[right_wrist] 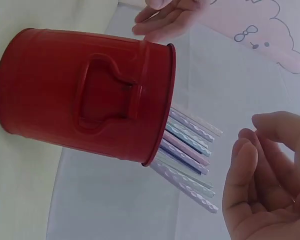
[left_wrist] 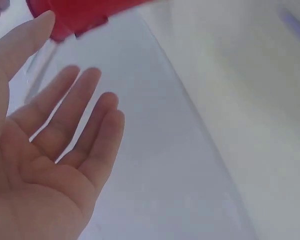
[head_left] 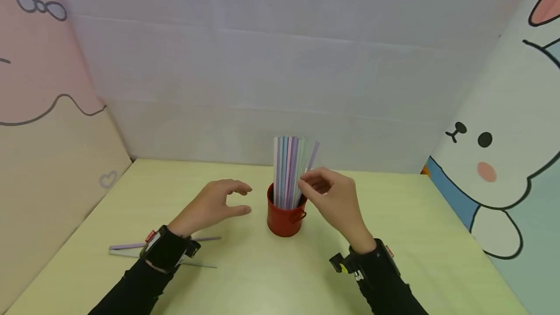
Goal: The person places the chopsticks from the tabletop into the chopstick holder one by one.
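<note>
A red metal bucket (head_left: 283,223) with a small side handle (right_wrist: 107,95) stands upright on the table, holding a bundle of pastel drinking straws (head_left: 286,164). One lilac straw (head_left: 313,153) leans out to the right of the bundle. My right hand (head_left: 334,198) is at the bucket's right rim. In the right wrist view its fingers are loosely bent, thumb near the fingertips, with nothing between them. Left of the bucket, my left hand (head_left: 214,203) is apart from it, thumb and fingers spread, its palm bare in the left wrist view.
A lilac straw (head_left: 127,246) and a pale green straw (head_left: 122,253) lie on the table (head_left: 262,276) at the left, partly hidden under my left forearm. A white back wall (head_left: 262,72) and printed side panels (head_left: 494,111) enclose the table.
</note>
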`<state>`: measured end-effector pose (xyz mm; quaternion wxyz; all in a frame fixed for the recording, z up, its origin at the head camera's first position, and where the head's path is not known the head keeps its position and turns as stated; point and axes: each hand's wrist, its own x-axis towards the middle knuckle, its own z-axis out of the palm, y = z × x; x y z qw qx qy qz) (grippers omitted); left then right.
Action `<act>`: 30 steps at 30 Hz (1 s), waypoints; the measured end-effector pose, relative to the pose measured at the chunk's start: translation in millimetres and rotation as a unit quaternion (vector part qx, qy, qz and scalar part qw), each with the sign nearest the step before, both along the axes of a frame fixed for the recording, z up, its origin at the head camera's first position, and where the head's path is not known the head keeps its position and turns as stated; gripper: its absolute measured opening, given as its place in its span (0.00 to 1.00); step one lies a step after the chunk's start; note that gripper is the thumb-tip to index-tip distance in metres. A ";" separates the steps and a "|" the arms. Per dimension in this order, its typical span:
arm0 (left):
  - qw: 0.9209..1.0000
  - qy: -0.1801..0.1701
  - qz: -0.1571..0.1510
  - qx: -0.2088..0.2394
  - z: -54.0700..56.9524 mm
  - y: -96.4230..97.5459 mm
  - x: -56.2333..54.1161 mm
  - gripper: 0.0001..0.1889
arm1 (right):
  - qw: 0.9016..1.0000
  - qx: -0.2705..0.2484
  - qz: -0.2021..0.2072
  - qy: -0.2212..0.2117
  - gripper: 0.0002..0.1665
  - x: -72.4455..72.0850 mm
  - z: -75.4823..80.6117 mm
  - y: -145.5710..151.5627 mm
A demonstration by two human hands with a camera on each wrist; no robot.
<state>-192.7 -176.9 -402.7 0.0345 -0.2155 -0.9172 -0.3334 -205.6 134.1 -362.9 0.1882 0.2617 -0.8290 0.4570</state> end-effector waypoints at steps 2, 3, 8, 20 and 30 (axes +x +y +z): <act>0.999 0.011 0.002 -0.038 3.1 -20.7 5.2 0.20 | 1.000 0.018 0.017 0.010 0.07 4.2 0.7 5.9; 0.998 0.015 -0.002 -0.056 4.4 -31.2 8.3 0.18 | 0.999 0.030 0.024 0.016 0.07 6.2 0.7 9.3; 0.989 0.018 -0.057 -0.135 2.9 -80.9 23.5 0.11 | 0.995 0.077 0.046 0.035 0.09 13.0 -4.7 28.7; 0.984 -0.035 -0.059 -0.163 -26.5 -158.0 49.3 0.13 | 0.992 0.108 0.037 0.055 0.15 15.9 -33.6 76.2; 0.984 -0.046 -0.033 -0.168 -41.6 -183.5 55.1 0.14 | 0.992 0.117 0.027 0.044 0.15 16.8 -41.9 85.5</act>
